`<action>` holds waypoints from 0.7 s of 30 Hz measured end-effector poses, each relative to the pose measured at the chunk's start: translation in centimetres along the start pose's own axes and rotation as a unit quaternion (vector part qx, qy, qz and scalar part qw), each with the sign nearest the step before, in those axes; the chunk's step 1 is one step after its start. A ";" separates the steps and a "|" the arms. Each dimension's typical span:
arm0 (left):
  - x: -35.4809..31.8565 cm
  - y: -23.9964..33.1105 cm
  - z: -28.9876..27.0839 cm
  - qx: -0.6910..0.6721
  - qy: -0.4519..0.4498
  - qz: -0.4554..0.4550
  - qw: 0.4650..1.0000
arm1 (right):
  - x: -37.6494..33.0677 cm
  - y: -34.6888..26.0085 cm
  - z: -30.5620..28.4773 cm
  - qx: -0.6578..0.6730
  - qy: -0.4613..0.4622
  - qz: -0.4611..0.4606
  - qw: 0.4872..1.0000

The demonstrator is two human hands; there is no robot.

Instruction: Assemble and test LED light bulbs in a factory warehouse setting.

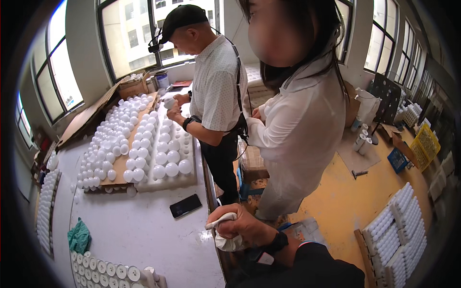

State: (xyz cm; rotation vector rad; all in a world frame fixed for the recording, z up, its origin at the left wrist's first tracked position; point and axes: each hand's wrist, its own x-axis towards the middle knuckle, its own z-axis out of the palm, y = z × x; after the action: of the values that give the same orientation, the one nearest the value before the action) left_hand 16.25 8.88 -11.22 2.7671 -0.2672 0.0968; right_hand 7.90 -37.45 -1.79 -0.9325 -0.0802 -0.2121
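My right hand (247,226), reaching in from the lower right in a dark sleeve with a black band at the wrist, is closed. Bunched in its fingers is a white cloth (229,243), one fold of which sticks out past the thumb side; whether it is a glove I cannot tell. The hand is over the right edge of a pale table (158,235). A black phone (186,206) lies flat on that table, a short way to the left of the hand. My left hand is out of view.
White bulb globes (108,144) in several rows cover the table's far part. White round parts (110,270) and a green cloth (79,236) sit near left. Across the table's right side stand a person in a cap (216,86) and a person in white (302,134). Racked white parts (398,235) stand right.
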 end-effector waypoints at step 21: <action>0.0 14.5 2.0 -0.771 -0.231 -0.129 0.579 | 4.8 -3.4 1.3 -0.190 -0.055 -0.182 0.963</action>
State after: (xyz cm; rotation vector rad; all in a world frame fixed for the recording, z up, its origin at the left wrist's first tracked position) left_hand 13.44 -5.13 -8.07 0.9494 0.0078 -0.6397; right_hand 11.89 -39.10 2.40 -1.3107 -0.3231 -0.5296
